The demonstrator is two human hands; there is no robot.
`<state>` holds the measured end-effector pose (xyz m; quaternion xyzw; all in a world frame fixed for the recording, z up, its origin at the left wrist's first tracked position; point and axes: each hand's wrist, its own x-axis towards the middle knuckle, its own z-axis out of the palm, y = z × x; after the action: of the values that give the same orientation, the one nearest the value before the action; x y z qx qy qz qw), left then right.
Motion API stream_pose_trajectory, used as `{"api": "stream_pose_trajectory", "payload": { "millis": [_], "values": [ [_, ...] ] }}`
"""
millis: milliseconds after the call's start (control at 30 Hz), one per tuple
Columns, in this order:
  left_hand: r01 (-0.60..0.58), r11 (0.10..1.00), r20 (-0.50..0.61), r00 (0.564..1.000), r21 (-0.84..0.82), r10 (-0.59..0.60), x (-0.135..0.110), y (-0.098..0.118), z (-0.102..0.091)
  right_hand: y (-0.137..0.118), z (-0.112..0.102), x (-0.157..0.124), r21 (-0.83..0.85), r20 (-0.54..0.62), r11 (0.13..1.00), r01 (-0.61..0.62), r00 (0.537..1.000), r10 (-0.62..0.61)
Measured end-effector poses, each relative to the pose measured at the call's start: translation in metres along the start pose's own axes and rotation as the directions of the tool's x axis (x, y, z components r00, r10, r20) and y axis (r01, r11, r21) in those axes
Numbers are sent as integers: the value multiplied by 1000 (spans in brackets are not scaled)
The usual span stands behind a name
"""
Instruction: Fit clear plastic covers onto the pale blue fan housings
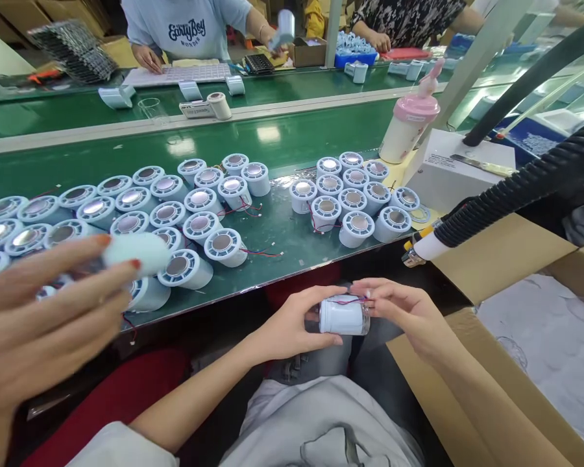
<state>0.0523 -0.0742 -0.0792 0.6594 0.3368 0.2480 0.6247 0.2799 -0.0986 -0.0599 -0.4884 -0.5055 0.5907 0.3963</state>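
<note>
I see the blue cylinder (344, 316) in the left hand (292, 324), fingers clamped round it; whether the right hand (409, 308) pinches, I can't tell. Probably light, stiff, slick: I'd grip its body, sparing the wires (346, 300). Beyond lies the counter (272, 224).

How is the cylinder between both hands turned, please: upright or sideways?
Sideways: the blue cylinder has its ends facing the left hand and right hand.

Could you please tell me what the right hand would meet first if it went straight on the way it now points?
Most likely the light-blue cylinder held in the left hand; the fingertips of the right hand look very close to it or touching, though depth is unclear.
</note>
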Motion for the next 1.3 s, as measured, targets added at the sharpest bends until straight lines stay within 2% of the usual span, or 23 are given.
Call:
{"api": "stream_pose_trajectory", "payload": {
  "millis": [100,167,233,333,433,533,800,1000,1300],
  "values": [
    [90,975,-9,996,-203,-94,-3,4,1,1,-1,-9,-280,127,942,187,979,-157],
    [126,961,23,992,-247,-124,-4,9,1,1,-1,-15,-403,149,882,242,969,-198],
    [121,976,31,993,-183,-118,-5,14,-1,0,-1,-20,-428,143,867,256,966,-215],
    [34,997,10,999,-69,-33,-6,23,-2,-1,-2,-23,-436,120,866,244,970,-212],
    [-41,998,1,999,-42,41,-7,27,-1,-3,-4,-25,-384,104,910,154,987,-124],
    [-62,998,-2,998,-13,62,-9,28,1,-3,-5,-26,-309,110,949,65,993,-33],
    [-102,992,29,995,72,100,-11,32,-4,-9,-2,-24,-64,150,997,-38,988,48],
    [-177,975,34,984,138,174,-11,32,-6,-7,0,-21,126,191,974,-187,968,162],
    [-216,965,54,976,147,210,-13,30,-10,-3,8,-13,233,178,920,-314,944,277]
  ]
}}
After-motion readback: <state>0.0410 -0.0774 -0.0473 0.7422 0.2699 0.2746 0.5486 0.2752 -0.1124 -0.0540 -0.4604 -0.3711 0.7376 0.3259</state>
